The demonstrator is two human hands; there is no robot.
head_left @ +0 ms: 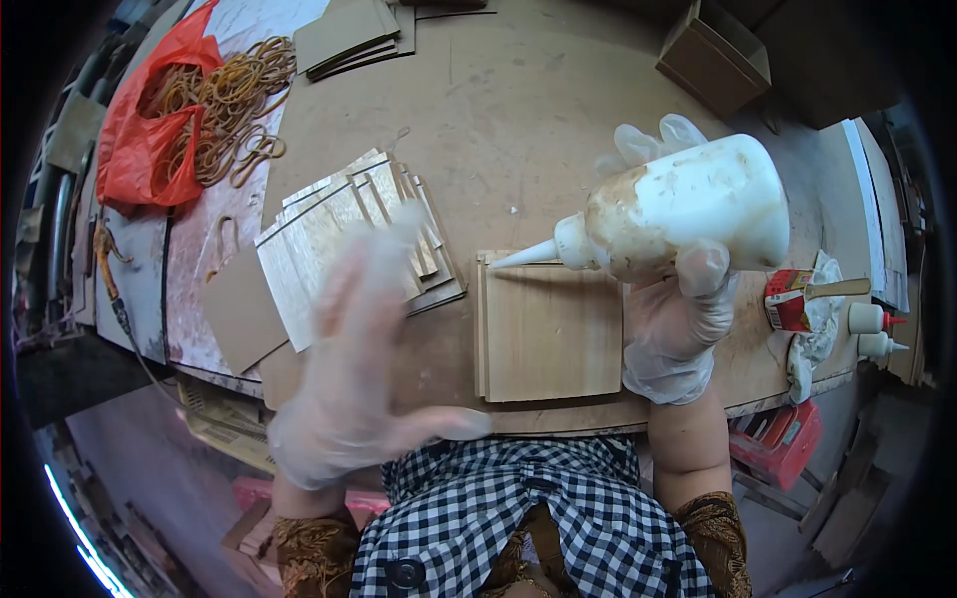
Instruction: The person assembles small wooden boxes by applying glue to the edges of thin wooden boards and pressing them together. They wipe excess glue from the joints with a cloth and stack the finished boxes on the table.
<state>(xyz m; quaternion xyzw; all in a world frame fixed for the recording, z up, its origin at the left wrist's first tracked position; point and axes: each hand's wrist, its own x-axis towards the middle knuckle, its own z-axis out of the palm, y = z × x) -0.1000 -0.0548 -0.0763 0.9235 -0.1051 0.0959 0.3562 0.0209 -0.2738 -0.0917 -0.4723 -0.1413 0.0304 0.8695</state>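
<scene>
In a clear glove, my right hand grips a white glue bottle smeared with brown stains. The bottle lies tilted, its pointed nozzle at the far left corner of a square wooden board. Whether the tip touches the wood I cannot tell. This board rests on another piece whose left edge shows. My left hand, gloved too and blurred by motion, hovers with fingers stretched, holding nothing. Behind it fans a stack of thin wooden panels with dark grooves, partly hidden by the hand.
Rubber bands spill from a red plastic bag at far left. Thin brown boards lie at the back, with an open wooden box at back right. A brush, a rag and small bottles sit right.
</scene>
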